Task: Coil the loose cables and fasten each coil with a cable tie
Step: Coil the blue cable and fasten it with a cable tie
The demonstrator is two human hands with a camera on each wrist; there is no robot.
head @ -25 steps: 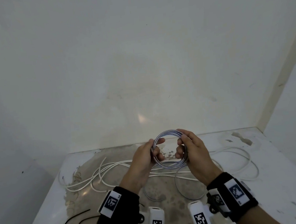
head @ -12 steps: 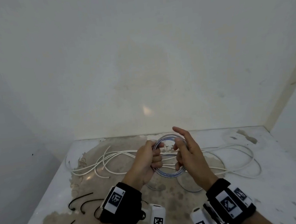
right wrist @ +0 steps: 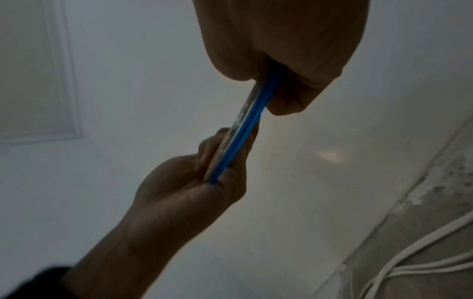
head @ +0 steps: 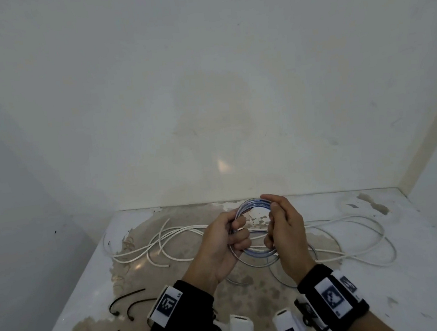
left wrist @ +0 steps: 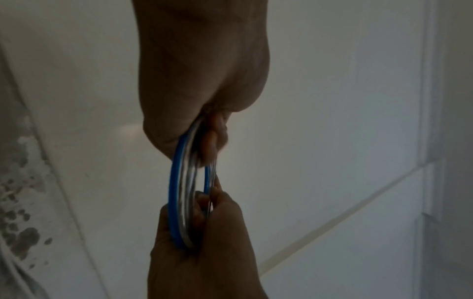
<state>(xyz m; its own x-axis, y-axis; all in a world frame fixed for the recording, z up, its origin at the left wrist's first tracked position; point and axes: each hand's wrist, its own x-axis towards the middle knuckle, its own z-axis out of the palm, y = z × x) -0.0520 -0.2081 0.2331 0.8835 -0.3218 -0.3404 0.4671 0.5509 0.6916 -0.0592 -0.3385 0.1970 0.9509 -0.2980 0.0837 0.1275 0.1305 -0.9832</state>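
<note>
A coil of blue cable [head: 254, 205] is held upright above the table between both hands. My left hand [head: 229, 238] grips its left side with curled fingers. My right hand [head: 281, 226] holds its right side, fingers curled over the top and thumb beneath. Both wrist views see the blue coil [left wrist: 176, 202] [right wrist: 245, 129] edge-on, clamped at both ends by my left hand [left wrist: 202, 81] and right hand [right wrist: 281, 50]. A loose tail of the blue cable [head: 277, 272] loops on the table below. Loose white cable [head: 171, 240] sprawls across the table behind my hands.
Black cable ties [head: 127, 305] lie near the table's [head: 414, 293] front left edge. White cable loops [head: 377, 251] reach toward the right side. A wall rises right behind the table, with side walls on the left and right.
The right hand's fingers, spread at half a second ago, have curled back over the coil's top. The view has tilted down, showing more of the table front and the ties.
</note>
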